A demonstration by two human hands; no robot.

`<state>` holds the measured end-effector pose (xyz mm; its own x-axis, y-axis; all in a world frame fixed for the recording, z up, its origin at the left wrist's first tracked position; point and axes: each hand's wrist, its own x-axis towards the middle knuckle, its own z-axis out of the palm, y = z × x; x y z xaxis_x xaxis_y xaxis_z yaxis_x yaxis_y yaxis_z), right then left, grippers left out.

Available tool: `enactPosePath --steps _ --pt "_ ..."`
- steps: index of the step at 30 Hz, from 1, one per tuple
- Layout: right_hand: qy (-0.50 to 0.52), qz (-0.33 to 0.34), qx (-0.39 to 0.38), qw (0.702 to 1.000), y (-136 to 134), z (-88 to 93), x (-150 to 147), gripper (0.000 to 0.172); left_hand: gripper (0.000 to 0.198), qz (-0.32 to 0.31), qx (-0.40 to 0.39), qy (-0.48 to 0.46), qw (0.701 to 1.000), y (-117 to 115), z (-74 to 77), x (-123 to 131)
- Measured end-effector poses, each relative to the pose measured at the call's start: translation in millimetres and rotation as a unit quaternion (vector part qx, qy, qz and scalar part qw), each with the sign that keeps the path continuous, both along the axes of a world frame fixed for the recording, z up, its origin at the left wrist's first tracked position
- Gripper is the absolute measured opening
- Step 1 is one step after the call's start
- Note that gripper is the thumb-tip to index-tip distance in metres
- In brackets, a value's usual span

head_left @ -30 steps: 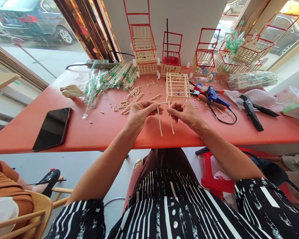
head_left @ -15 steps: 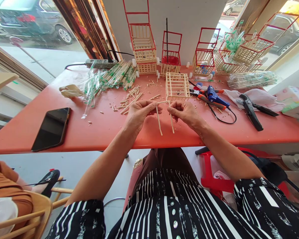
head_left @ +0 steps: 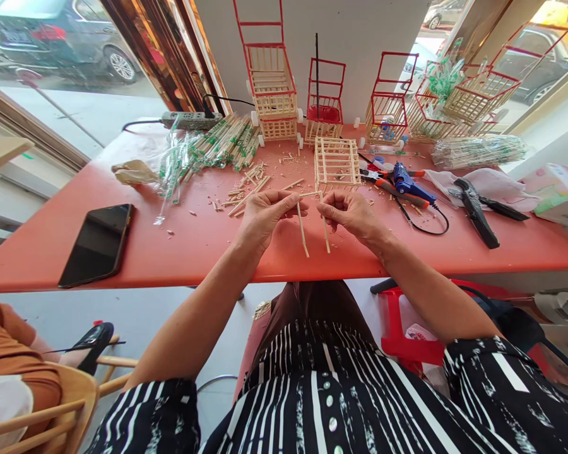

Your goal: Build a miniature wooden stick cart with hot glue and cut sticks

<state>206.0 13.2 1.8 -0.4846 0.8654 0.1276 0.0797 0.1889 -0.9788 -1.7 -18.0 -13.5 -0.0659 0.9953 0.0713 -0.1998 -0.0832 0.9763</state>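
Note:
Between my hands is a U-shaped frame of thin wooden sticks [head_left: 303, 234], its two long legs pointing down toward the table's front edge. My left hand [head_left: 271, 213] pinches its left top corner between thumb and finger. At the right top corner, my right hand [head_left: 343, 212] pinches the frame the same way. A short crosspiece joins the legs at the top. Just beyond my hands stands a small box-shaped lattice of sticks [head_left: 337, 162]. Broken stick pieces [head_left: 246, 192] lie scattered left of it.
Stick-built carts with red handles [head_left: 271, 82] line the back. Wrapped chopsticks [head_left: 222, 142] lie left of them. A phone [head_left: 97, 244] rests at the left; a blue glue gun [head_left: 406, 181], pliers [head_left: 373, 176] and a black-handled tool [head_left: 478, 213] lie right. A seated person [head_left: 14, 359] is at lower left.

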Motion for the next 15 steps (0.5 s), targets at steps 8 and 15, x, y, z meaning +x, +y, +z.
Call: enactPosePath --steps 8,15 --pt "-0.004 0.003 -0.002 1.0 0.0 -0.2 1.1 0.066 0.045 -0.005 -0.004 -0.001 1.0 -0.4 1.5 0.2" --pt "-0.005 0.008 0.002 1.0 0.9 -1.6 1.2 0.065 0.046 -0.004 -0.009 0.007 1.0 -1.6 3.8 0.5"
